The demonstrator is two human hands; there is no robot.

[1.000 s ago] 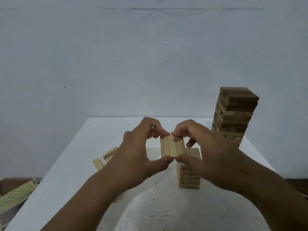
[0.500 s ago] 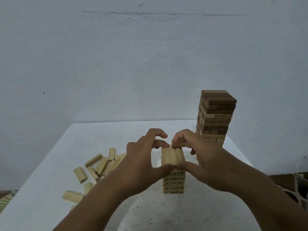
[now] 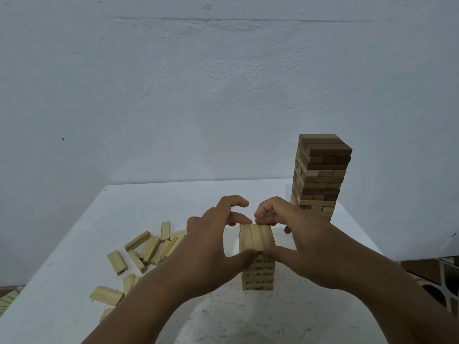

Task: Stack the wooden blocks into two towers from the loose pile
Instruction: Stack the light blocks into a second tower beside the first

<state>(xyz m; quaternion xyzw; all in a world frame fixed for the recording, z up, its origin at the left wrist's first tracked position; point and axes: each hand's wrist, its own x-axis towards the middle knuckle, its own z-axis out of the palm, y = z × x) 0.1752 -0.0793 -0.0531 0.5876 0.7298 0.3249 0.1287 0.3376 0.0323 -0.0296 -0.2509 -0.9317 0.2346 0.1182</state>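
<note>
Squaring three-block layer [image 3: 257, 240] atop short pale tower [image 3: 258, 274], near desk [image 3: 119, 204] centre: left hand [image 3: 211, 252] and right hand [image 3: 300, 242] grip pinching it; judged best lowering level, releasing together.

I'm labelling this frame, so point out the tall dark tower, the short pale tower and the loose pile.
tall dark tower [image 3: 320, 175]: head view, front face.
short pale tower [image 3: 258, 276]: head view, printed front face.
loose pile [image 3: 149, 249]: head view, a middle block.

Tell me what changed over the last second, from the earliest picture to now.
Both hands, left hand and right hand, lowered the row of three pale wooden blocks onto the short pale block tower. Their pinch grip is unchanged. The tall dark wooden tower stands as before.
</note>
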